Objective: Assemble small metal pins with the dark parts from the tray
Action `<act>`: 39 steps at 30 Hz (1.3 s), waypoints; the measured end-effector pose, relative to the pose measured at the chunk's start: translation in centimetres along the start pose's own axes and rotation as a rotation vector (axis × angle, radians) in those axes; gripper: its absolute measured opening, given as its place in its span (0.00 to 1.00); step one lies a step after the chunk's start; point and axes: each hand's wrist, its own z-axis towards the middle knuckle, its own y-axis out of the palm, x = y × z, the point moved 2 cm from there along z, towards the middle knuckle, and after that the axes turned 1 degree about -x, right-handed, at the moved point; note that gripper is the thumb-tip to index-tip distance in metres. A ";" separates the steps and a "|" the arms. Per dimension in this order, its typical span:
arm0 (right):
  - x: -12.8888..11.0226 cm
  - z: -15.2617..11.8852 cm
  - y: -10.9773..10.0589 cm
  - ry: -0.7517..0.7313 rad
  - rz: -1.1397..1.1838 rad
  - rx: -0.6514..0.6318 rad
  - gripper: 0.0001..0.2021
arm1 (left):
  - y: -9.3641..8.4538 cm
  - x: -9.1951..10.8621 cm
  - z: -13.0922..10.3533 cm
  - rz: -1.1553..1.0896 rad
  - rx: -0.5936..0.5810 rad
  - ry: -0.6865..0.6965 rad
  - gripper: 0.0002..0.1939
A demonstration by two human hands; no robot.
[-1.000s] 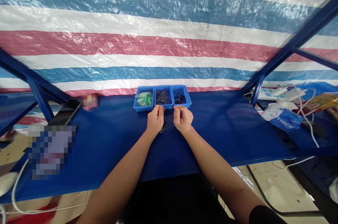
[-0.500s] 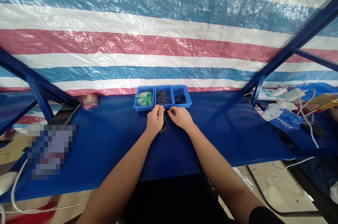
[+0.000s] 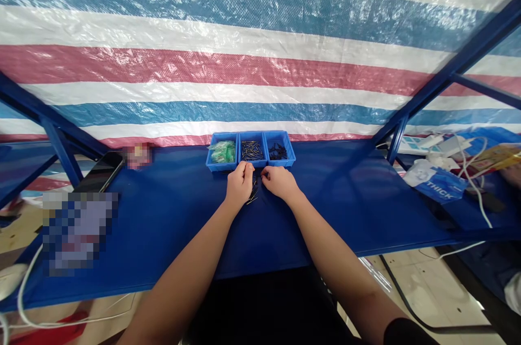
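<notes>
Three joined blue bins stand on the blue table. The left bin [image 3: 209,164] holds a clear-green plastic bag [image 3: 223,152]; the middle one has many thin metal pen-like pieces [image 3: 251,149]; small black parts [image 3: 277,151] lie in the right one. My left hand [image 3: 239,182] is closed in front of the middle bin, fingertips pinched on something I cannot make out. Just right of it, my right hand [image 3: 280,181] is also closed in a pinch, its contents too small to name. Between my hands several thin dark and brass-coloured pieces [image 3: 252,199] rest on the table.
A black phone-like slab [image 3: 100,172] and a blurred packet [image 3: 81,231] lie at the left. Blue metal posts [image 3: 61,149] flank the table, with a striped tarp [image 3: 260,68] behind. On the right are a blue-white packet [image 3: 437,181] and white cables [image 3: 474,193].
My right hand has shifted slightly right, widening the gap to my left hand. My left hand stays in place.
</notes>
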 end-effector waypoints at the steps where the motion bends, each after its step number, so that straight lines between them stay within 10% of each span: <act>1: -0.1 0.0 0.0 0.001 -0.008 -0.001 0.11 | 0.0 0.0 0.0 0.001 0.000 0.001 0.17; 23: -0.8 -0.4 0.1 0.009 -0.068 0.029 0.11 | 0.0 0.2 0.0 0.011 -0.008 0.011 0.16; 39: -1.5 -1.1 -0.6 -0.132 0.356 0.241 0.11 | 0.5 -0.3 0.0 -0.036 -0.075 0.012 0.12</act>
